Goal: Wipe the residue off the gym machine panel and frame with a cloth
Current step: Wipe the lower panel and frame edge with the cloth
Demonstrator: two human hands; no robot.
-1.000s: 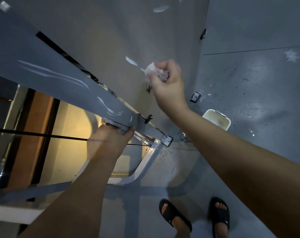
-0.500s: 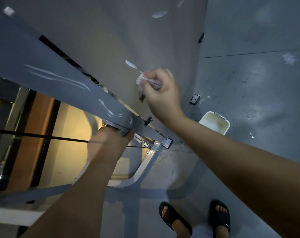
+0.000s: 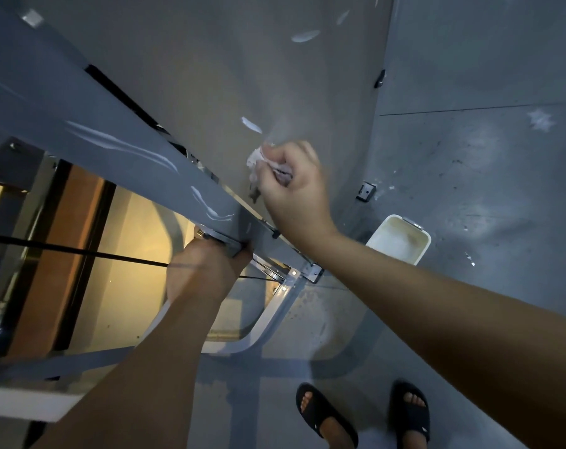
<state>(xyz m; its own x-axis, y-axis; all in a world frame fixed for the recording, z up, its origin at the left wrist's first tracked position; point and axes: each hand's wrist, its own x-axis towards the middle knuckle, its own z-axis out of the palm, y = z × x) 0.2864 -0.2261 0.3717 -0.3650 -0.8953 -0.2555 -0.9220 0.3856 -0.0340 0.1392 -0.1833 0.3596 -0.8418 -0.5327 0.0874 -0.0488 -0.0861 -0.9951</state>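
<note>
Slanting down to the right, the smooth grey metal beam [image 3: 113, 124] bears white streaks [image 3: 119, 145]. Right of it, the right hand [image 3: 294, 192] bunches a crumpled white cloth [image 3: 264, 158] against the flat grey panel [image 3: 210, 76]; the left hand [image 3: 204, 270] grips its lower end.

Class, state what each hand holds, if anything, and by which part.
The right hand pinches the cloth by its bunched middle, against the panel; the left hand grips the lower edge of the frame.

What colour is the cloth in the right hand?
The cloth is white, darker grey at its hanging tip; the head view shows it.
</note>
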